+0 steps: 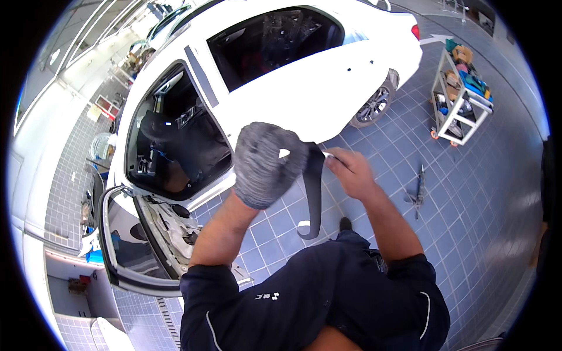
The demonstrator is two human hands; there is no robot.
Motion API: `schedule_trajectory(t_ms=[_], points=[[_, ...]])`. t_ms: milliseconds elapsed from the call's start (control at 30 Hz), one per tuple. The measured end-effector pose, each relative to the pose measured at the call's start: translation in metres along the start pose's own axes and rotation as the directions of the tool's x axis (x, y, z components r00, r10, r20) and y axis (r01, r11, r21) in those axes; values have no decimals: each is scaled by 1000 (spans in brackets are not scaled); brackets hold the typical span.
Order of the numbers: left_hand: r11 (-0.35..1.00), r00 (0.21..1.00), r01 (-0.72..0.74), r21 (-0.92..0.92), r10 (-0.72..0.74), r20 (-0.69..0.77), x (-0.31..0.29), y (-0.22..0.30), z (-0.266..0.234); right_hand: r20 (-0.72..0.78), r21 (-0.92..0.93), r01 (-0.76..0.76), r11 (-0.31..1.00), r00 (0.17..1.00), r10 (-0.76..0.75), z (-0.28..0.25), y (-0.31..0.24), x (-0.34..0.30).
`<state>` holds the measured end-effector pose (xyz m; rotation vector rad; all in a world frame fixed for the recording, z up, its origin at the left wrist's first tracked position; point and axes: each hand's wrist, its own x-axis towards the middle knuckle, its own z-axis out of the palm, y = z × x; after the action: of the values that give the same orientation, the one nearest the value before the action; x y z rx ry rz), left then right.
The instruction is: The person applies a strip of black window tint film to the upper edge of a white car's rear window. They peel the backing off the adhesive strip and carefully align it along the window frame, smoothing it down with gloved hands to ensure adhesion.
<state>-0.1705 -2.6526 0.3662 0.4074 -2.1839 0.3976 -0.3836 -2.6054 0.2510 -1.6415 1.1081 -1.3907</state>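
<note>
My left hand (pixel 268 167), in a grey knitted glove, is closed on the upper end of a black strip (pixel 314 193). The strip hangs down and curls at its lower end, where a white underside shows. My bare right hand (pixel 352 171) pinches a small white piece at the strip's top, just right of the glove; whether this is a backing peeling off I cannot tell. Both hands are in front of a white car (pixel 293 88), near its side between the front door opening and the rear door. A dark band (pixel 201 76) covers the pillar between the windows.
The front car door (pixel 143 240) stands open at the left, its inner panel off. At the right is a white wheeled cart (pixel 462 105) loaded with tools and parts. A tool stand or tripod-like object (pixel 419 190) is on the blue tiled floor (pixel 374 234).
</note>
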Motion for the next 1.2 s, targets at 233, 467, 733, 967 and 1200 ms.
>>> schedule_trajectory(t_ms=[233,467,733,967,1200], points=[[970,966,159,182,-115,-232,16,-176,36,55,412,-44,910,998,23,89,25,215],[881,892,392,264,-295,-343,-13,-355,86,123,250,50,967,989,-83,166,109,336],[964,919,260,50,-231,-318,7,-514,139,177,258,-335,906,939,296,166,117,487],[823,798,447,-351,-544,-258,-4,-609,170,168,-332,-264,906,928,332,97,127,625],[366,409,590,-720,-904,-125,-15,-713,194,391,-591,34,806,886,250,120,96,799]])
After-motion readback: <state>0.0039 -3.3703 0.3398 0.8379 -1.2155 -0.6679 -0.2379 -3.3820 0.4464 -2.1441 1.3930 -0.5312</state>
